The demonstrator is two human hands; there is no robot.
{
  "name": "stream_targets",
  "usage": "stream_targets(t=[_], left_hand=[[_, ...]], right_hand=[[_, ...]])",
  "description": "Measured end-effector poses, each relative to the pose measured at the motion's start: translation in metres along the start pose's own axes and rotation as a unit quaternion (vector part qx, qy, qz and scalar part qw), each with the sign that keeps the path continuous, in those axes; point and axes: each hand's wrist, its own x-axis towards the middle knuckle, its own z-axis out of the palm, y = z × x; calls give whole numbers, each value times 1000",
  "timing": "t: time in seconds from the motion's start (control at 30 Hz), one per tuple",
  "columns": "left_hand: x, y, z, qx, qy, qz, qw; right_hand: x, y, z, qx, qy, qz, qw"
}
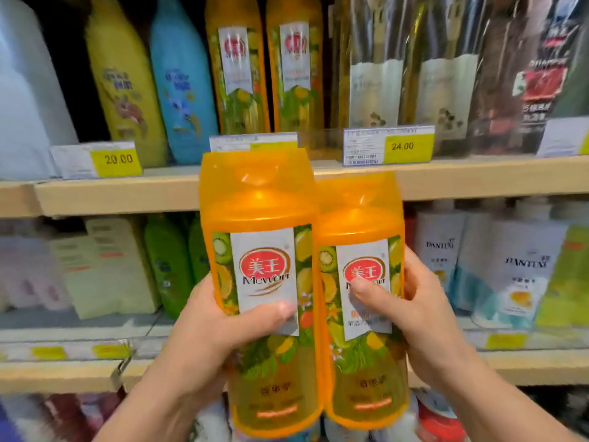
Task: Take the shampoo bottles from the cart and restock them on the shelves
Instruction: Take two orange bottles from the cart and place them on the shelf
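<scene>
Two orange shampoo bottles with fruit labels are held upright, side by side, in front of the shelves. My left hand (223, 327) grips the left bottle (258, 218) around its middle, thumb across the label. My right hand (411, 311) grips the right bottle (357, 224), which sits slightly lower and touches the first. Two matching orange bottles (264, 68) stand on the upper shelf (127, 196) directly above the held pair. The cart is out of view.
The upper shelf also carries yellow (124, 81) and blue bottles (181, 84) at the left and dark packaged bottles (414, 65) at the right, with price tags (389, 145) on its edge. The lower shelf holds green bottles (169, 260) and white Pantene bottles (516, 266).
</scene>
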Motion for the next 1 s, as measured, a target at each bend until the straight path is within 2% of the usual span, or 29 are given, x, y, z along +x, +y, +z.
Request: stream_targets(t=[0.17,0.53,0.77,1.0], left_hand=[[30,61,0,29,-54,114,992],[87,158,-12,79,-72,235,966],[116,179,-26,136,-47,297,944],[144,157,-49,151,-43,279,947]], right_hand=[[44,-53,6,22,-50,-85,995],[125,-147,34,30,-57,-242,968],[157,-165,48,21,-70,-323,944],[175,-141,35,-56,-41,-298,952]])
